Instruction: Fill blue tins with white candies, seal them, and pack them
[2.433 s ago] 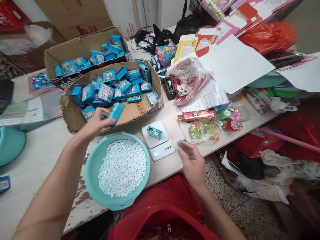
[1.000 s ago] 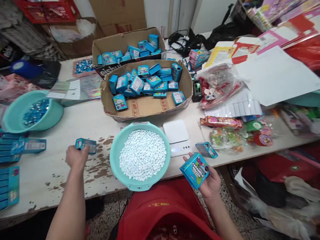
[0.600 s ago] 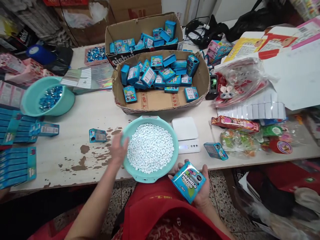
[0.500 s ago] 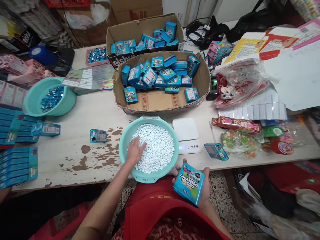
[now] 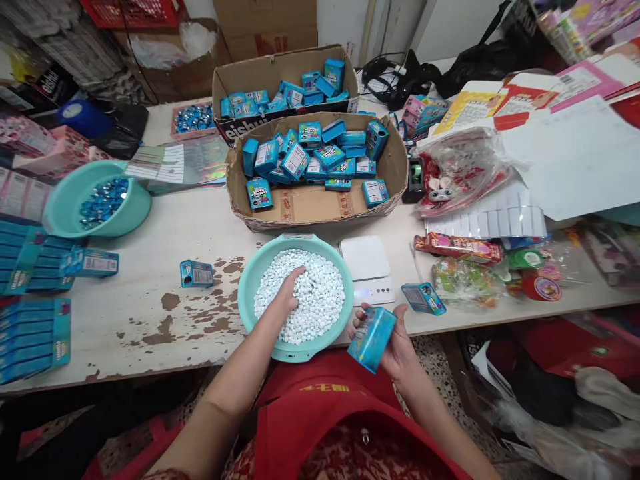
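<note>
My left hand (image 5: 284,300) reaches into a turquoise basin (image 5: 246,293) of small white candies (image 5: 320,293). It is turned on its side, with thumb and one outstretched finger visible apart; the other fingers are hidden. My right hand (image 5: 397,347) is closed around a blue candy box (image 5: 371,339), held tilted in front of the table edge, right of the basin. A white kitchen scale (image 5: 365,260) stands beside the basin, its display lit. Another blue box (image 5: 423,298) lies right of the scale, and one more box (image 5: 197,274) is on the table at left.
Behind the basin, a cardboard box (image 5: 310,210) holds many blue boxes, with a second carton (image 5: 280,63) behind it. At left are a turquoise bowl (image 5: 60,213) of blue-wrapped candies and stacked blue boxes (image 5: 35,340). Bagged sweets (image 5: 465,283) and papers lie at right.
My left hand has turned from lying spread on the candies to its side, with fingers deeper among them. My right hand has tipped the candy box, so its printed front faces away.
</note>
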Demonstrator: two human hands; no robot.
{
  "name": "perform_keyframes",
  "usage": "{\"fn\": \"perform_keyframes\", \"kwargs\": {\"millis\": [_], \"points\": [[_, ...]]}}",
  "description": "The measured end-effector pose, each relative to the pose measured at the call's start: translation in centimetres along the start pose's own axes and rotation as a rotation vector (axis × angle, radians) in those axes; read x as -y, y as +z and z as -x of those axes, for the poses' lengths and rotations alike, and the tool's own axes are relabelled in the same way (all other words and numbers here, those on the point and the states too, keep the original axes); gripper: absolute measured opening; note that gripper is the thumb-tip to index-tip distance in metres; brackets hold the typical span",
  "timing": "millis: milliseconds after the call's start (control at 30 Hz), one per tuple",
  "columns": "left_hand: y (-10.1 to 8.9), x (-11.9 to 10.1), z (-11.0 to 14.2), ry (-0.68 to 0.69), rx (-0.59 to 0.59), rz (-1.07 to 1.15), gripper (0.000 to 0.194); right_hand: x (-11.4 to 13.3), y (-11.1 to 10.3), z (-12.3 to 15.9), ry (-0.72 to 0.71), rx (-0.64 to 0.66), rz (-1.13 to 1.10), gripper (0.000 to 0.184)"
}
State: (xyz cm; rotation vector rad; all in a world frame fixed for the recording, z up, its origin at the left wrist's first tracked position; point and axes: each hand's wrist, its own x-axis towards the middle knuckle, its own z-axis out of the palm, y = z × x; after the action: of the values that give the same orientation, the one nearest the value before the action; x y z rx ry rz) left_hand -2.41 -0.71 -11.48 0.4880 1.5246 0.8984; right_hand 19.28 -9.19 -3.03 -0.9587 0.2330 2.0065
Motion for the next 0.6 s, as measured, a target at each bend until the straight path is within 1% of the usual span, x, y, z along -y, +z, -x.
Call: {"fn": "perform_keyframes", "kwargs": {"millis": [33, 100, 200, 233, 267, 333, 400, 467, 533, 600], "points": [[-0.2, -0.2, 0.2, -0.032, 0.026, 0.042, 0.045, 0.0, 0.3, -0.2, -0.024, 0.006, 0.040, 0.059], [-0.3, -0.7, 0.6, -0.139, 0.078, 0.148, 0.040, -0.2, 0.9, -0.4, -0.101, -0.006, 0.159, 0.055], [0.0, -2.1, 1.8, -0.288, 0.121, 0.418, 0.025, -0.5, 1.7, -0.8, -0.258, -0.055, 0.420, 0.046], [0.1, -2.8, 2.3, -0.305, 0.122, 0.501, 0.021, -0.6, 2.0, -1.0, -0.327, -0.068, 0.527, 0.045], [0.1, -3.6, 2.8, -0.293, 0.132, 0.558, 0.017, -0.7, 2.3, -1.3, -0.410, -0.078, 0.644, 0.044], [0.2, -5.4, 4.1, -0.216, 0.177, 0.615, 0.015, -1.1, 3.1, -2.0, -0.611, -0.091, 0.903, 0.042], [0.3, -7.1, 5.4, -0.092, 0.217, 0.626, 0.017, -1.7, 4.0, -2.9, -0.809, -0.071, 1.151, 0.037], [0.6, -8.2, 6.5, 0.036, 0.194, 0.615, 0.020, -2.4, 4.8, -3.8, -0.961, -0.026, 1.344, 0.032], [1.0, -8.5, 7.1, 0.156, 0.133, 0.597, 0.021, -3.1, 5.6, -4.5, -1.044, -0.010, 1.482, 0.028], [1.3, -8.4, 7.1, 0.266, 0.079, 0.573, 0.021, -3.5, 6.1, -4.8, -1.079, -0.040, 1.588, 0.026]]}}
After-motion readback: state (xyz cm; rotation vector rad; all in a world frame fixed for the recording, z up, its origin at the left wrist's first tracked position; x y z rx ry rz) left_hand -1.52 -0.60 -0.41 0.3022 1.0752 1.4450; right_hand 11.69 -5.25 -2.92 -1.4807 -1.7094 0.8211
